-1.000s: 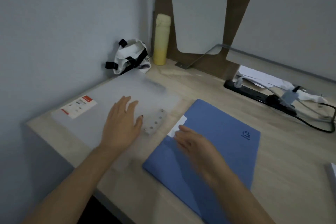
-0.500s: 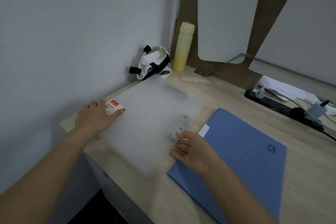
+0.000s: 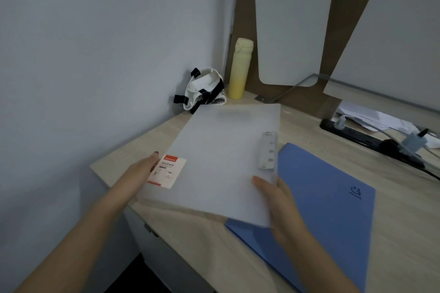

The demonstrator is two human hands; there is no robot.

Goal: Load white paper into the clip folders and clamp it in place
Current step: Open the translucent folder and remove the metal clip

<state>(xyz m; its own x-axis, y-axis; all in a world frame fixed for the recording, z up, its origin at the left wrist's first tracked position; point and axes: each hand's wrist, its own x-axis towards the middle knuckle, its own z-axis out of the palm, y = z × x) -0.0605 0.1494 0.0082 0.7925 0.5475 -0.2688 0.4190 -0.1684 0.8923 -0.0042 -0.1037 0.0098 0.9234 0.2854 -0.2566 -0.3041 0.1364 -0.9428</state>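
A frosted translucent clip folder (image 3: 221, 162) is raised off the wooden desk (image 3: 402, 211), tilted, with a red and white label (image 3: 167, 171) near its left edge and a clear clip bar (image 3: 268, 150) along its right edge. My left hand (image 3: 142, 171) grips the folder's left edge beside the label. My right hand (image 3: 277, 200) holds the near right corner, thumb on top. A closed blue folder (image 3: 328, 202) lies flat on the desk to the right, partly under the frosted one. I cannot tell whether paper is inside.
A yellow bottle (image 3: 240, 69) and a white bag with black straps (image 3: 204, 90) stand in the back corner by the wall. A black power strip (image 3: 357, 133) with plugs and cables, and loose white papers (image 3: 371, 116), lie at the back right.
The frosted folder lay flat on the desk before; both hands have now lifted it and turned it. My left hand shifted from the folder's middle to its left edge.
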